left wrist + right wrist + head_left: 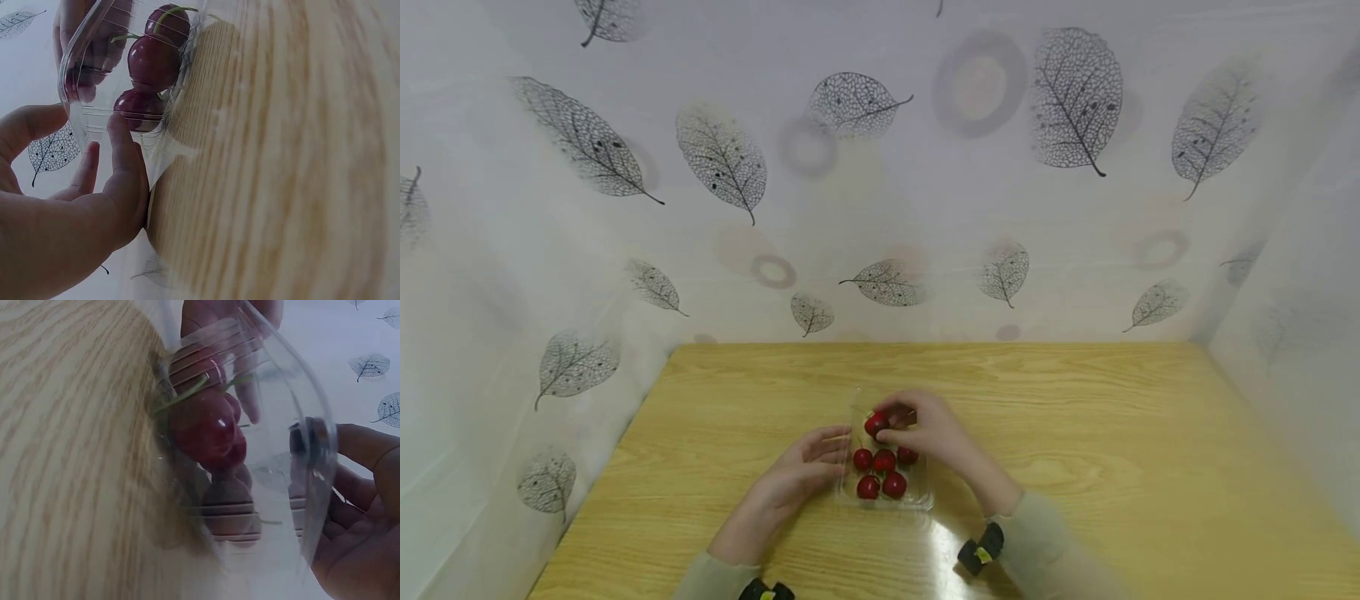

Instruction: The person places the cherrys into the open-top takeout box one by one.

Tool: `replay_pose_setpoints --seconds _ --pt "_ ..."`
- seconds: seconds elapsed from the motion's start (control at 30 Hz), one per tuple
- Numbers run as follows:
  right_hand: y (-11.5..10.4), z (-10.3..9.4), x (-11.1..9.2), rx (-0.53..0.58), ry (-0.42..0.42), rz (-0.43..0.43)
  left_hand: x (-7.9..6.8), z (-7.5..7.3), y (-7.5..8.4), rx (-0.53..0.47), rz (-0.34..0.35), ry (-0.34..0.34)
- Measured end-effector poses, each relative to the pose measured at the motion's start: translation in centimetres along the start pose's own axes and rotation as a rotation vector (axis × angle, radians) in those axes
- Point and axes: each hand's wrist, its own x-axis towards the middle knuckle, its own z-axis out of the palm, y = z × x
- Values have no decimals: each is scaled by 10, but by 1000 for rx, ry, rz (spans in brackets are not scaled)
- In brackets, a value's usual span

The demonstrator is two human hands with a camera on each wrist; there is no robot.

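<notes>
A clear plastic box [917, 503] stands on the table with several dark red cherries [884, 461] inside, some with green stems. My right hand [928, 427] pinches one cherry [875, 424] between thumb and fingers over the far part of the box. In the right wrist view this hand [365, 544] shows behind the transparent wall. My left hand [793, 475] is at the box's left side with its fingers extended. The left wrist view has its fingertips right at the clear wall, close to the cherries [153, 62] behind it.
The wood-grain table [1075, 433] reaches back to a pale sheet [925, 200] printed with leaves, which also hangs along both sides. Black bands [981, 548] are on both wrists over light sleeves [1052, 542].
</notes>
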Motion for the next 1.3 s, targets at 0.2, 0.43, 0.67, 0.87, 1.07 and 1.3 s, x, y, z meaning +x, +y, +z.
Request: replay_pose_setpoints --seconds 0.2,0.43,0.67,0.87,1.07,1.3 --pt "2 8 3 -36 -4 5 0 0 0 8 0 -6" --pt "2 13 3 -83 -21 8 0 0 0 5 6 -13" --pt "5 13 3 -125 -68 10 0 0 0 23 9 -16" --pt "6 14 4 -186 -88 0 -1 1 1 27 6 -6" --pt "4 15 3 -209 -71 6 0 1 1 28 9 -9" --pt "3 14 1 -178 -56 9 0 1 0 27 4 -10"
